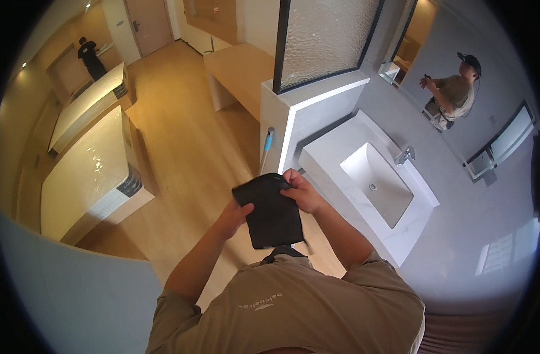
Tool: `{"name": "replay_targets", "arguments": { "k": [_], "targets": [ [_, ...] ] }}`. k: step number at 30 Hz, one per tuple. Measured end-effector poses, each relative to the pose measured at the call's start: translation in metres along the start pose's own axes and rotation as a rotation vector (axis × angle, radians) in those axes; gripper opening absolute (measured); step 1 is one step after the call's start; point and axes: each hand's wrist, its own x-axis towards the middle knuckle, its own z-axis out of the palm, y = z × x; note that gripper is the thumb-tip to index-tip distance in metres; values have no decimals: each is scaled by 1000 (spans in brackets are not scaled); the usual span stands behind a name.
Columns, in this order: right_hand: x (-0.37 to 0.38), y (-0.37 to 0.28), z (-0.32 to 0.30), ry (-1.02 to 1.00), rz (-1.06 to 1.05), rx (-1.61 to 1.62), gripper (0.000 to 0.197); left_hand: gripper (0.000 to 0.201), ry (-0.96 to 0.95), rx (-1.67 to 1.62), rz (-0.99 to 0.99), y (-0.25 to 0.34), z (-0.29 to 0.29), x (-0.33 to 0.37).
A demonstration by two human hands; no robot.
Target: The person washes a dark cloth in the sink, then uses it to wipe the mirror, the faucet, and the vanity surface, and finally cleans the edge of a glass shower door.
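Observation:
Both my hands hold a flat black pouch-like piece of fabric (274,211) in front of my chest. My left hand (236,216) grips its left edge, the thumb lying over the near face. At the upper right corner, my right hand (300,192) pinches the rim between thumb and fingers. The top edge looks slightly parted, though its inside does not show. A thin strip dangles at the lower right corner. Whether anything is inside the fabric I cannot tell.
To the right is a white counter (323,154) with a sink (394,200) and a tap (406,155). A blue-handled pole (267,141) leans by the half wall (296,97). Plastic-wrapped mattresses (90,168) lie left; a person (91,59) stands beyond. A wooden desk (240,65) stands ahead.

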Motion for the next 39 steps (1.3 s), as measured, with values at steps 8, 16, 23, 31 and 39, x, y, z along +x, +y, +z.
{"name": "replay_targets", "arguments": {
  "k": [8, 16, 23, 31, 39],
  "targets": [
    [32, 2, -54, 175, -49, -379, 24, 37, 103, -288, -38, 8, 28, 64],
    [96, -78, -154, 431, -291, -439, 45, 33, 270, 201, 359, 82, 86, 224],
    [218, -118, -225, 765, -681, -1674, 52, 27, 313, 1276, 1179, 133, 103, 348],
    [238, -47, -176, 90, -741, -1563, 41, 61, 581, 930, 1249, 103, 32, 375],
    [245, -84, -288, 283, -519, -1465, 41, 59, -49, 430, 959, 160, 26, 433]
  ]
}}
